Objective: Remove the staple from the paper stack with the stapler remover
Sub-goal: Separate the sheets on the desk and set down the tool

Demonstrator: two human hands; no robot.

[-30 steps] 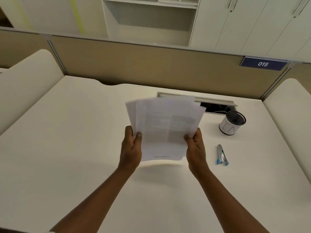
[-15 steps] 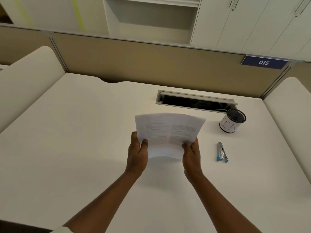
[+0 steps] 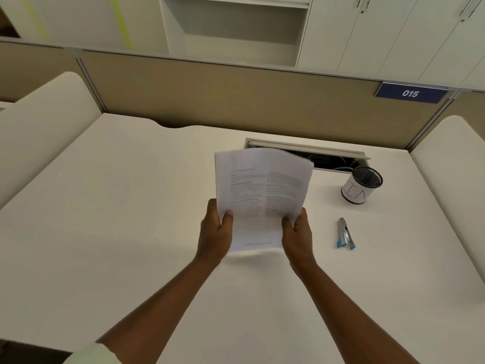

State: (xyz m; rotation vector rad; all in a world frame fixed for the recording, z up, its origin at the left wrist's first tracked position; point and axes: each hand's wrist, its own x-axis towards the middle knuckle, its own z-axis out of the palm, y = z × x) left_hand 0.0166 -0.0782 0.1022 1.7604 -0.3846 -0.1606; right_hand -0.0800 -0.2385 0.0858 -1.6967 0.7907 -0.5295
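The paper stack (image 3: 262, 195) is in the air above the bench (image 3: 131, 206), held upright and a little tilted between your two hands, so that the printed side faces you; I think you hold it so to look for the staple, which I cannot see from here. On the left side, your left hand (image 3: 214, 233) takes the lower left edge, the thumb pressed on the front and the other fingers hidden behind the sheets. On the other edge, your right hand (image 3: 298, 236) pinches the lower right corner in the same way. The upper part of the stack is free and curls slightly. More to the right, the stapler remover (image 3: 346, 234) lies flat on the bench, apart from your right hand and untouched, with the mesh cup (image 3: 362, 187) behind it. Probably you must free your right hand to take the tool.
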